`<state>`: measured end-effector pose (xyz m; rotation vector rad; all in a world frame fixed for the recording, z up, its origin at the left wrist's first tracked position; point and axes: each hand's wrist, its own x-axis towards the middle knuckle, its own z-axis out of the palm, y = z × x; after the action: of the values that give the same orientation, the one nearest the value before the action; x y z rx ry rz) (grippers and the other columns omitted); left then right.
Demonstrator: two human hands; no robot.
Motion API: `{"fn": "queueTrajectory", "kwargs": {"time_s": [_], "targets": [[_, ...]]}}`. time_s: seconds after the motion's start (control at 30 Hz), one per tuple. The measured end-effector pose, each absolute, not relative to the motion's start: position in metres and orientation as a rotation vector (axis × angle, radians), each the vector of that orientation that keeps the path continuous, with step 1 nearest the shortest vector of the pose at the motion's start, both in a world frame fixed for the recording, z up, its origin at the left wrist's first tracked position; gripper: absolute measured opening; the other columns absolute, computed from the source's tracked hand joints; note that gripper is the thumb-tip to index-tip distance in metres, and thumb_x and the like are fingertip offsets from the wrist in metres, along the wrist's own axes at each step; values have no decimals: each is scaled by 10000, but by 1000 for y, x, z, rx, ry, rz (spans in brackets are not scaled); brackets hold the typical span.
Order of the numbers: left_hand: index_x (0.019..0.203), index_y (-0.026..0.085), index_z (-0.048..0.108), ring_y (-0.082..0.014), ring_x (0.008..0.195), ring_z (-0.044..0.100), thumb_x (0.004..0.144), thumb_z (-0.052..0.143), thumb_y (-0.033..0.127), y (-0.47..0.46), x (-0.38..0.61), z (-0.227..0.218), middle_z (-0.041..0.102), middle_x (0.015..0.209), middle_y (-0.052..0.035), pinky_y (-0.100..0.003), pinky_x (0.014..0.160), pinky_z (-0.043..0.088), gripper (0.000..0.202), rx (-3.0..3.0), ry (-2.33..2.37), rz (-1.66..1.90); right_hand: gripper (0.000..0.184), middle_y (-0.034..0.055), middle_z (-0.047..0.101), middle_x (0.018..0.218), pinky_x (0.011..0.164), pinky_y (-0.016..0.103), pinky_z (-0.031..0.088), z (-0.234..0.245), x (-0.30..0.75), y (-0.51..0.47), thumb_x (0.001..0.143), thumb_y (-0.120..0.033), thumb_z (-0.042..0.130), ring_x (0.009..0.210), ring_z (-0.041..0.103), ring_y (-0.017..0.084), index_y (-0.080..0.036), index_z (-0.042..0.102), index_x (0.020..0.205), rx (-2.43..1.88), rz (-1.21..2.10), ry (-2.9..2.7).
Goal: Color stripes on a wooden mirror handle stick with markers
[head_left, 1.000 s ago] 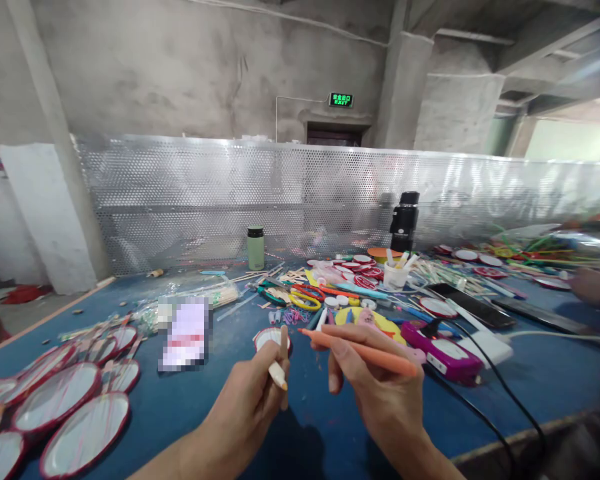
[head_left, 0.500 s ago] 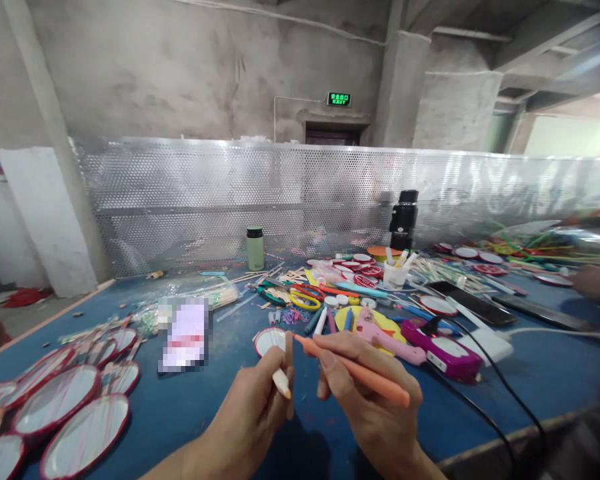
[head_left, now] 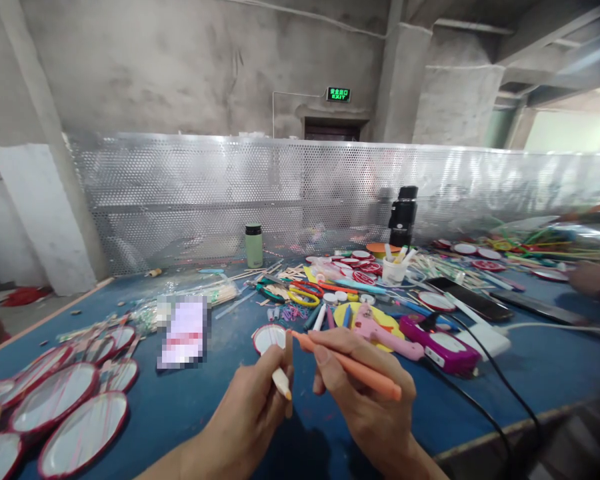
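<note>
My left hand (head_left: 253, 400) is closed around a flat wooden craft stick (head_left: 289, 348), held upright, and a cream-white marker (head_left: 281, 383) whose orange-yellow end points down toward me. An orange marker (head_left: 365, 375) lies in the closed fingers of my right hand (head_left: 373, 400), its tip at the upper part of the stick. Whether the tip touches the wood is too small to tell. Just behind my left hand, a round white disc with a red rim (head_left: 269, 339) rests on the blue table (head_left: 180, 413).
Several red-rimmed discs (head_left: 85, 433) lie at left beside a blurred-out phone-like object (head_left: 184, 333). A pink glue gun (head_left: 387, 337) and purple power strip (head_left: 447, 350) with cables sit at right. Behind are scissors (head_left: 305, 293), a white cup of pens (head_left: 394, 272), a green bottle (head_left: 253, 247) and a black flask (head_left: 404, 217).
The orange marker and my right hand have shifted slightly left, the marker's tip still at the stick. My left hand keeps its hold. The whole view has moved a little.
</note>
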<state>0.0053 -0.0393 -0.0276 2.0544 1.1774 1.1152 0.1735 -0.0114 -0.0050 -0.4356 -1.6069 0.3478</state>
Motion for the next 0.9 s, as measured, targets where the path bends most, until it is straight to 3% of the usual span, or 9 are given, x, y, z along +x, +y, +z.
{"fn": "queueTrajectory", "kwargs": {"time_s": [0.33, 0.77, 0.9], "targets": [[855, 232, 461, -108, 522, 401, 1005, 356, 246, -38, 6, -28, 498, 609, 65, -205, 511, 307, 183, 2057, 1184, 1125, 192, 50, 751, 804, 418, 204, 517, -4, 174, -11, 872, -110, 624, 576, 693, 139, -206, 737, 994, -444, 336, -1624], [836, 229, 441, -100, 521, 393, 1004, 350, 249, -37, 5, -32, 511, 616, 67, -199, 517, 300, 192, 2083, 1163, 1123, 210, 42, 758, 829, 666, 244, 618, 0, 171, -10, 876, -65, 605, 714, 740, 154, -191, 735, 984, -395, 291, -1612], [833, 228, 448, -99, 523, 403, 997, 360, 228, -37, 4, -32, 501, 612, 71, -197, 522, 305, 187, 2079, 1181, 1132, 203, 49, 758, 840, 607, 220, 601, -2, 172, -10, 872, -61, 609, 694, 734, 149, -184, 733, 974, -400, 292, -1631]]}}
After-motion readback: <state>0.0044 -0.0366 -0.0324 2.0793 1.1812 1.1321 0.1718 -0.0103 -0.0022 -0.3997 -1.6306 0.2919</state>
